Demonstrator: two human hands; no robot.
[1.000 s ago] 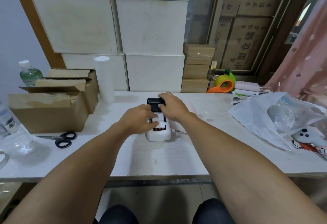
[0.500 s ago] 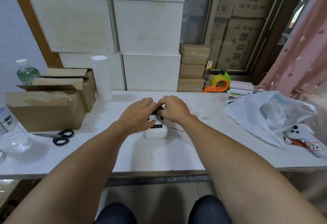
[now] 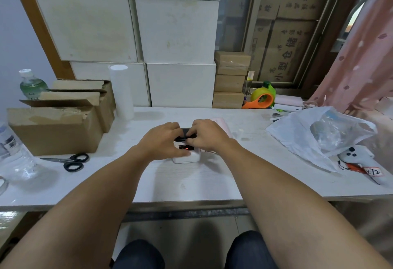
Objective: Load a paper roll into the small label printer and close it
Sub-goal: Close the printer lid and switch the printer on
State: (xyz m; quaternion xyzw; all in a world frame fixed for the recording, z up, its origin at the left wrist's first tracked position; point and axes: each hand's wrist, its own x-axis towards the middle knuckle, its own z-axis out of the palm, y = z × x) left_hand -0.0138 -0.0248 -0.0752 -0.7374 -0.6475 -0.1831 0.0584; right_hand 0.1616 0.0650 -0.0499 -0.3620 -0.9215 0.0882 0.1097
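The small white label printer [image 3: 188,157] stands at the middle of the white table [image 3: 204,181], a red light showing on its top. Its black lid [image 3: 185,131] sits low over the body, between my fingers. My left hand [image 3: 162,141] wraps the printer's left side and top. From the right, my right hand [image 3: 207,135] presses its fingers on the black lid. The paper roll inside is hidden by both hands. A tall white roll [image 3: 121,91] stands upright at the back left of the table.
Open cardboard boxes [image 3: 57,128] sit at the left, black scissors [image 3: 71,161] in front of them, plastic bottles [image 3: 11,154] at the far left. A plastic bag [image 3: 319,134], a white controller [image 3: 355,156] and an orange tape dispenser [image 3: 261,98] lie on the right.
The black lid stood raised a second ago and now lies low on the printer. Both hands have closed in over its top.
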